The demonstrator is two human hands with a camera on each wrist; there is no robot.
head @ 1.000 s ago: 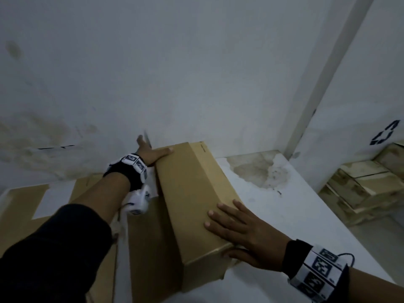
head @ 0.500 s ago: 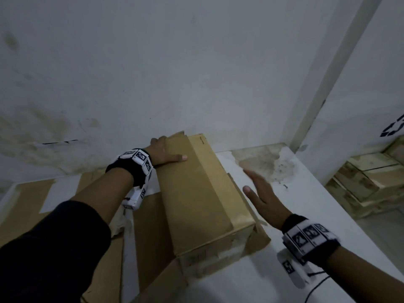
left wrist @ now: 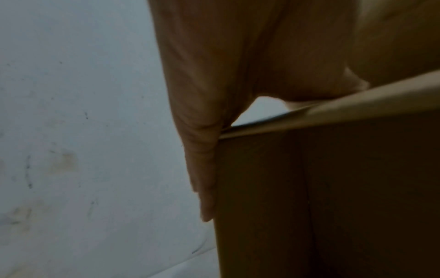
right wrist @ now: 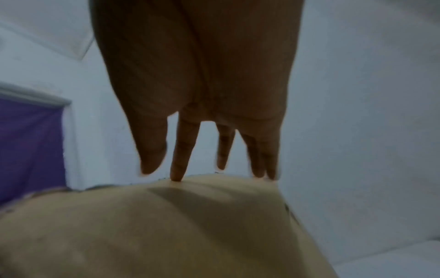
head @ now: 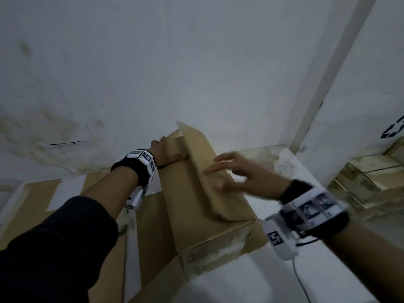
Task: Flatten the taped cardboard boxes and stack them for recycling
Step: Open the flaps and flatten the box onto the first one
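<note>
A long brown cardboard box [head: 185,204] lies lengthwise on the white table [head: 273,281]. My left hand [head: 168,153] holds its far end by the wall, thumb on top and fingers down the end face; the left wrist view shows my left hand [left wrist: 214,75] clamped over the edge of the box [left wrist: 333,188]. A long flap [head: 203,167] stands up along the box's right side. My right hand [head: 240,173], blurred, touches it with straight spread fingers. In the right wrist view its fingertips [right wrist: 177,175] meet the flap's [right wrist: 166,225] edge.
Flat cardboard sheets [head: 32,200] lie on the table's left, and one [head: 153,226] reaches under the box. The stained wall is close behind. Past the table's right edge, flattened cardboard [head: 371,178] is stacked low beside a white panel with a recycling mark [head: 393,130].
The long right-side flap has risen off the box. My right hand moved from the air beside the box onto that flap. My left hand stays at the far end.
</note>
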